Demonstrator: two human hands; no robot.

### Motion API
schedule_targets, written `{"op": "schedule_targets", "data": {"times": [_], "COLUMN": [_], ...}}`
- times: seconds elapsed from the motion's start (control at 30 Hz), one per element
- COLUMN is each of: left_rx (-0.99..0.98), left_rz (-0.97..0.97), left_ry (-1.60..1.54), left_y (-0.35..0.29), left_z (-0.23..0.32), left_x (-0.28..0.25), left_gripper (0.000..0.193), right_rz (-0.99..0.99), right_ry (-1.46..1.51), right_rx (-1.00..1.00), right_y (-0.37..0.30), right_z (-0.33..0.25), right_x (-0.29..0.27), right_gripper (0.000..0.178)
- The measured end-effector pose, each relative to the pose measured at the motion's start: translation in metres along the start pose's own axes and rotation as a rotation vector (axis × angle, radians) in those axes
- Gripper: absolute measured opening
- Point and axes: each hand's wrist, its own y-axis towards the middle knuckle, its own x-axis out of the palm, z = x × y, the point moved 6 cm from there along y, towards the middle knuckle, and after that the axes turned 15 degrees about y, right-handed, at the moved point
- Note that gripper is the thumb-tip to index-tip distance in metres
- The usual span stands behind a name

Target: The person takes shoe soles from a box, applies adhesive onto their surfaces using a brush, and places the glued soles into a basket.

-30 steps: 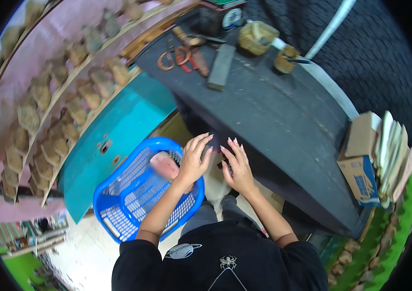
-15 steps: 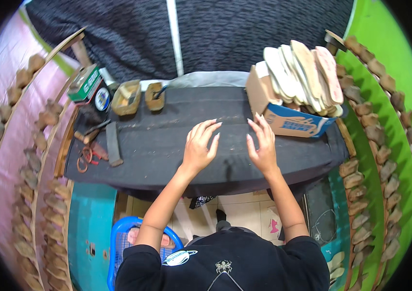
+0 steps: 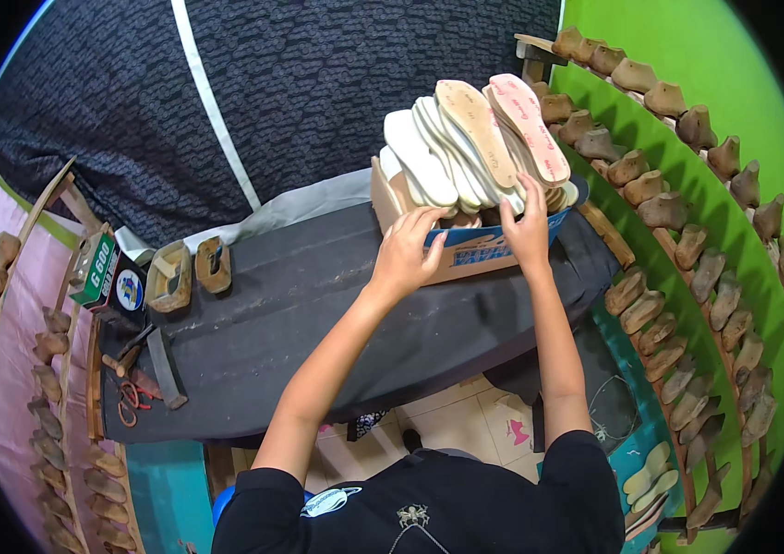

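Observation:
A cardboard box (image 3: pixel 466 268) with a blue printed front stands on the right of the dark-covered table. Shoe insoles stick up out of it: several white ones (image 3: pixel 418 157), a tan one (image 3: pixel 477 129) and pink-topped ones (image 3: pixel 529 127) with red marks. My left hand (image 3: pixel 405 251) is at the box's near left edge, fingers spread, holding nothing. At the near ends of the tan and pink insoles is my right hand (image 3: pixel 528 233), fingers stretched out and thumb apart. Whether its fingertips press on the insoles I cannot tell.
On the table's left are a green-and-black tin (image 3: pixel 108 272), two small tubs (image 3: pixel 170 277) (image 3: pixel 214 266), a flat grey bar (image 3: pixel 166 369), red-handled scissors (image 3: pixel 133 397) and a hammer-like tool (image 3: pixel 120 362). Racks of wooden shoe lasts (image 3: pixel 646 314) flank both sides.
My view has turned to the right. Both hands have moved from above the middle of the table to the box, the right one reaching the insoles' near ends.

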Motion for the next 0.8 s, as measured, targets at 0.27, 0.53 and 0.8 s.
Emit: {"op": "schedule_targets", "data": {"times": [0.27,0.53,0.8], "left_rx": [-0.001,-0.078,-0.229], "left_rz": [0.006,0.029,0.036], "left_ry": [-0.063,-0.130,-0.337], "left_y": [0.035,0.039,0.044], "left_z": [0.006,-0.010,-0.026], "left_x": [0.031,0.040,0.039], "left_gripper": [0.030,0.031,0.032], "right_rz": [-0.058,-0.092,-0.061], "right_ry": [-0.036,0.004,-0.026], "right_rx": [-0.021,-0.022,-0.016], "right_y": [0.025,0.031,0.038], "right_z": [0.040,0.048,0.024], "right_x": [0.023,0.025,0.025], "right_gripper": [0.052,0.057,0.057]}}
